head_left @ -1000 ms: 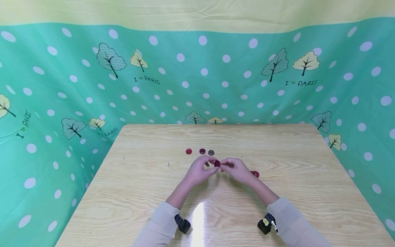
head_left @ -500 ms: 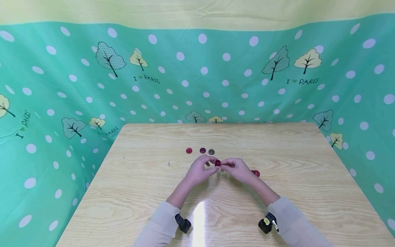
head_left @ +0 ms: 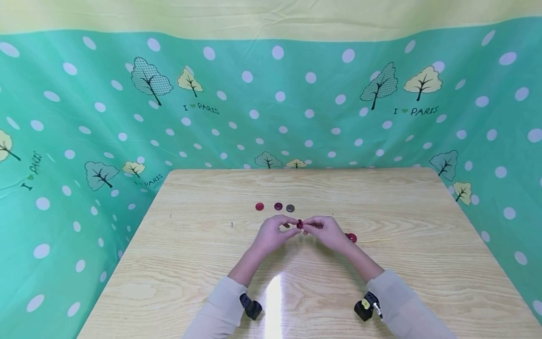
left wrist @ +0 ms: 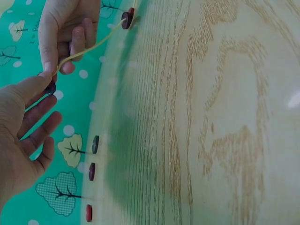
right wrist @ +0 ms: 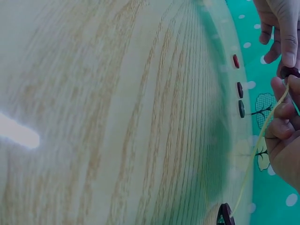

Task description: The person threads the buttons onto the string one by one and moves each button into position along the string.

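Note:
Over the middle of the table, my left hand [head_left: 271, 235] pinches a dark red round button [head_left: 299, 224] between thumb and index finger, its other fingers spread in the left wrist view. Close against the button, my right hand [head_left: 326, 233] pinches a yellow cord [left wrist: 96, 45] near its end; the tip is hidden by the fingers. From there the cord runs slack to the dark red buttons [head_left: 351, 238] lying on the table by the right wrist, and passes through them. A thin tail of cord extends to their right.
Past the hands, a red button [head_left: 259, 206], a dark purple button [head_left: 278, 206] and a grey-brown button [head_left: 290, 208] lie in a row on the wooden table [head_left: 190, 263]. A green dotted cloth [head_left: 237, 108] hangs behind and at the sides.
The button in my left hand has turned from nearly face-on to edge-on. Both hands stay together in almost the same place, and the buttons on the table have not moved.

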`<state>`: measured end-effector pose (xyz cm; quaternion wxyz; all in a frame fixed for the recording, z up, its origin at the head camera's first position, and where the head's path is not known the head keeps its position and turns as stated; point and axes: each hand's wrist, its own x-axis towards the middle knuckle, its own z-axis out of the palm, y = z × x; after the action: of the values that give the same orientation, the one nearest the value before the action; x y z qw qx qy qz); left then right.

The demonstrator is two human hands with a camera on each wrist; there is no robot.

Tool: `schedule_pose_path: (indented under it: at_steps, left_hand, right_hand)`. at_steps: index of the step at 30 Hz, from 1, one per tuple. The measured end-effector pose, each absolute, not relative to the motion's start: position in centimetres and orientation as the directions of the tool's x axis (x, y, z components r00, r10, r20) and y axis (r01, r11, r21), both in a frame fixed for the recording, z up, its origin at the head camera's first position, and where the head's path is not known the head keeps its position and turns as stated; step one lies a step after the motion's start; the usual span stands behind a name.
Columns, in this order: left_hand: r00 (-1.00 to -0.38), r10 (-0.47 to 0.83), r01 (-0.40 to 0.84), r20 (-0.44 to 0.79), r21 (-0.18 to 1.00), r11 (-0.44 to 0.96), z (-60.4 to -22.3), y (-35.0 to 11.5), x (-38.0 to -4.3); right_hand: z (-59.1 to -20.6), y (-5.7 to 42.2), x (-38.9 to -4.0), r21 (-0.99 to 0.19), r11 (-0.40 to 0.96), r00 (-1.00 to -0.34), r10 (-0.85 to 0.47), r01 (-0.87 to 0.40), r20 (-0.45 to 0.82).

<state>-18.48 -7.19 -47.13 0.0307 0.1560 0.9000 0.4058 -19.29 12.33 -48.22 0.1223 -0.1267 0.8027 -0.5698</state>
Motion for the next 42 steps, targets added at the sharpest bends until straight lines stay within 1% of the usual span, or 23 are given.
schedule_pose_path:
  at_steps: [5,8,10,15,21,26,31,38,42]
  left_hand:
    - [-0.943,0.322,0.278,0.089,0.744,0.608,-47.1,-7.3,-18.5]
    - [-0.933,0.343,0.306,0.110,0.743,0.595,-47.1,-7.4,-18.5]
    - [-0.924,0.361,0.327,0.124,0.743,0.584,-47.1,-7.4,-18.6]
    - [-0.902,0.403,0.377,0.156,0.739,0.558,-47.1,-7.5,-18.5]
    - [-0.904,0.407,0.354,0.131,0.763,0.541,-47.3,-7.6,-18.4]
    - [-0.912,0.393,0.337,0.118,0.762,0.553,-47.3,-7.6,-18.4]
    - [-0.928,0.357,0.307,0.106,0.760,0.572,-47.2,-7.5,-18.4]
    - [-0.932,0.338,0.315,0.132,0.758,0.571,-47.2,-7.4,-18.3]
    - [-0.936,0.326,0.307,0.131,0.759,0.574,-47.2,-7.4,-18.2]
  right_hand:
    - [-47.7,12.2,-19.0,-0.957,0.286,-0.936,-0.348,-0.053,-0.052]
    - [-47.8,12.2,-19.0,-0.956,0.289,-0.938,-0.342,-0.047,-0.057]
    - [-48.6,12.3,-19.3,-0.954,0.295,-0.940,-0.336,-0.051,-0.054]
    - [-48.6,12.3,-19.3,-0.953,0.297,-0.943,-0.329,-0.064,-0.039]
    - [-48.5,12.4,-19.2,-0.950,0.301,-0.948,-0.316,-0.079,-0.021]
    - [-48.5,12.3,-19.2,-0.949,0.311,-0.951,-0.306,-0.057,-0.043]
    - [-48.2,12.2,-19.1,-0.951,0.308,-0.944,-0.322,-0.041,-0.064]
    - [-45.7,11.9,-18.0,-0.951,0.306,-0.938,-0.342,-0.055,-0.056]
    - [-45.1,11.6,-17.7,-0.952,0.303,-0.936,-0.345,-0.045,-0.066]
